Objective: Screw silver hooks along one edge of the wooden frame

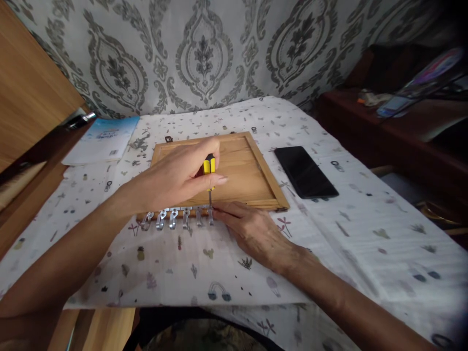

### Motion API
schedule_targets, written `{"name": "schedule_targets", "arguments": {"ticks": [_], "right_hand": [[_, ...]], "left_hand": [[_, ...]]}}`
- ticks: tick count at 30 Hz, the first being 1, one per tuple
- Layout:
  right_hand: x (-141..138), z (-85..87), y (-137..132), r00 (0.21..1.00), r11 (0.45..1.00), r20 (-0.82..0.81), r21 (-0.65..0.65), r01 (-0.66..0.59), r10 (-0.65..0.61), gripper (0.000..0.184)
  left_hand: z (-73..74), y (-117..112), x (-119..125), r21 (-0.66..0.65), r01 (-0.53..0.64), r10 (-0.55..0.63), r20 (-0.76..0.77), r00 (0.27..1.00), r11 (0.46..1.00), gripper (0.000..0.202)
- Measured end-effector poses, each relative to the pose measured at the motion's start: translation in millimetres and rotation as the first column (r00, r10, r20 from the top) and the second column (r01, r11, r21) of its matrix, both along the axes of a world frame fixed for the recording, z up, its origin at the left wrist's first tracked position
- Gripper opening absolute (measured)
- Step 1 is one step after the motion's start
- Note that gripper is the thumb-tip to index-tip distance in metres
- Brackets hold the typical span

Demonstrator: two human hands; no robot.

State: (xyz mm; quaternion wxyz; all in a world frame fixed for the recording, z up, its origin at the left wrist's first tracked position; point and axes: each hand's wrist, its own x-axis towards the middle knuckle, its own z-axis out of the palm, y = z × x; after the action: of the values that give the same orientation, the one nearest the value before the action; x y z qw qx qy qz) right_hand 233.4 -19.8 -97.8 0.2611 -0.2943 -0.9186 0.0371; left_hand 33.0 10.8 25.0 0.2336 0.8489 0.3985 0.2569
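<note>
My left hand (171, 178) is wrapped round the yellow and black handle of a screwdriver (209, 168), held upright with its shaft pointing down. The tip meets the right end of a silver hook rail (173, 217). Several metal hooks hang from this rail along the near edge of a wooden framed board (241, 165), which lies flat. Closed together, the fingers of my right hand (256, 234) press at the rail's right end beside the tip. Any screw under the tip is too small to make out. My left hand covers part of the board.
A black phone (306, 173) lies right of the board. On the left is a blue and white booklet (102, 141). Patterned white cloth (175, 278) covers the table. A patterned grey curtain or wall covering (204, 53) rises behind; dark furniture (365, 126) stands at the right.
</note>
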Motion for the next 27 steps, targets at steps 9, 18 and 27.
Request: {"name": "schedule_targets", "arguments": {"ticks": [9, 18, 27], "right_hand": [[1, 0.3, 0, 1.000, 1.000, -0.002, 0.014, -0.002, 0.002, 0.037], [1, -0.8, 1, 1.000, 1.000, -0.006, 0.029, 0.001, -0.001, 0.038], [1, -2.8, 0, 1.000, 1.000, 0.002, 0.007, 0.002, -0.002, 0.043]], "left_hand": [[-10.6, -2, 4, 0.075, -0.132, 0.122, 0.121, 0.985, 0.988, 0.027], [-12.3, -13, -3, -0.026, -0.032, 0.034, 0.070, 0.997, 0.999, 0.032], [-30.9, -13, 16, -0.042, -0.027, 0.041, 0.377, 0.925, 0.999, 0.012]]}}
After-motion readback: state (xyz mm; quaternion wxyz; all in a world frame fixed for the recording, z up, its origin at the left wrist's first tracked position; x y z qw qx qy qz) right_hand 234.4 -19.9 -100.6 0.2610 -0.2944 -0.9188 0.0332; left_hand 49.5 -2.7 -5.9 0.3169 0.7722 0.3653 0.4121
